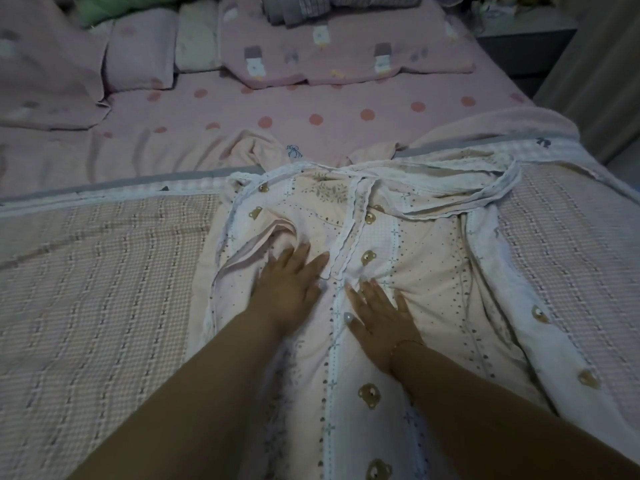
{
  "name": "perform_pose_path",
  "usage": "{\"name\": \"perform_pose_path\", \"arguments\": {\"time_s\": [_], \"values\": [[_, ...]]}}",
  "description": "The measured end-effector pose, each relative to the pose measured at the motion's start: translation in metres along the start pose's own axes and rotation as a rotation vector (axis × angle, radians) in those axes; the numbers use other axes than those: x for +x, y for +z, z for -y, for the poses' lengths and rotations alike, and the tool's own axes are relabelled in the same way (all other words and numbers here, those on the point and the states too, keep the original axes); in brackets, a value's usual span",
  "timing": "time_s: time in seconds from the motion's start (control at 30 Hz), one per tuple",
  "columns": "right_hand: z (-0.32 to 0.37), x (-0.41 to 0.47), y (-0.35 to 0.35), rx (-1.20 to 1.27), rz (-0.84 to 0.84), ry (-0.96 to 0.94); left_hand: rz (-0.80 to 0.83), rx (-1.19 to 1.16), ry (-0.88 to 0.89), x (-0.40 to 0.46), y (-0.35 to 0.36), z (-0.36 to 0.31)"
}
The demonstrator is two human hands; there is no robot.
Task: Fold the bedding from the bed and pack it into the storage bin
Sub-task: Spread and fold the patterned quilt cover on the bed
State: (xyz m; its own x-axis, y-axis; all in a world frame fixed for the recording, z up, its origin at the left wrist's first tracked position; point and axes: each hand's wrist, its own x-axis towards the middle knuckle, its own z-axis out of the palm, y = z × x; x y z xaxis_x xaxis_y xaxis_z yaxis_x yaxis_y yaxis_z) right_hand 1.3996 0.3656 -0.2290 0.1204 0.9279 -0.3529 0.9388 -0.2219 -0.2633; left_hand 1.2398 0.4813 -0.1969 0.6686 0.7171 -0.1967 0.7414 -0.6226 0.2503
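A pale pink quilt with brown bear prints and white lace trim (408, 258) lies bunched lengthwise down the middle of the bed, on top of a checked pink blanket (104, 289). My left hand (289, 284) lies flat on the quilt with straight fingers, just left of a lace seam. My right hand (379, 318) presses flat on it beside the left, fingers spread. Neither hand holds any cloth. No storage bin is in view.
A pink sheet with red dots (311, 109) covers the far half of the bed. Pink pillows (138, 57) lie at the back left, and a folded ice-cream-print cover (346, 53) lies at the back centre. A dark nightstand (526, 43) stands at the back right.
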Motion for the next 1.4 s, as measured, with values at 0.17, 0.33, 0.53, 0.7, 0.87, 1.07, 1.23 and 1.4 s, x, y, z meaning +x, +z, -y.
{"name": "perform_pose_path", "arguments": {"time_s": [0.17, 0.33, 0.53, 0.7, 0.87, 1.07, 1.23, 1.4], "values": [[-0.004, 0.027, 0.008, 0.020, -0.121, 0.034, -0.015, -0.028, 0.052, 0.020, -0.008, 0.032], [-0.005, 0.039, 0.008, 0.022, -0.260, 0.022, -0.222, 0.045, -0.130, 0.048, -0.020, 0.065], [-0.006, 0.048, 0.008, -0.071, -0.371, 0.041, -0.596, -0.396, -0.726, 0.072, -0.061, 0.091], [-0.007, 0.053, 0.006, -0.073, -0.361, 0.008, -0.380, 0.141, 0.054, 0.060, -0.025, 0.039], [-0.011, 0.056, 0.006, -0.071, -0.362, -0.011, -0.319, 0.265, -0.161, 0.114, -0.068, 0.064], [-0.011, 0.059, 0.002, -0.072, -0.360, -0.024, -0.742, 0.198, -0.525, 0.137, -0.121, 0.064], [-0.010, 0.057, 0.001, -0.060, -0.351, -0.023, -0.327, 0.128, 0.148, 0.079, -0.010, 0.020], [-0.010, 0.058, 0.003, -0.084, -0.350, -0.013, -0.110, 0.068, -0.161, 0.052, 0.015, 0.010]]}}
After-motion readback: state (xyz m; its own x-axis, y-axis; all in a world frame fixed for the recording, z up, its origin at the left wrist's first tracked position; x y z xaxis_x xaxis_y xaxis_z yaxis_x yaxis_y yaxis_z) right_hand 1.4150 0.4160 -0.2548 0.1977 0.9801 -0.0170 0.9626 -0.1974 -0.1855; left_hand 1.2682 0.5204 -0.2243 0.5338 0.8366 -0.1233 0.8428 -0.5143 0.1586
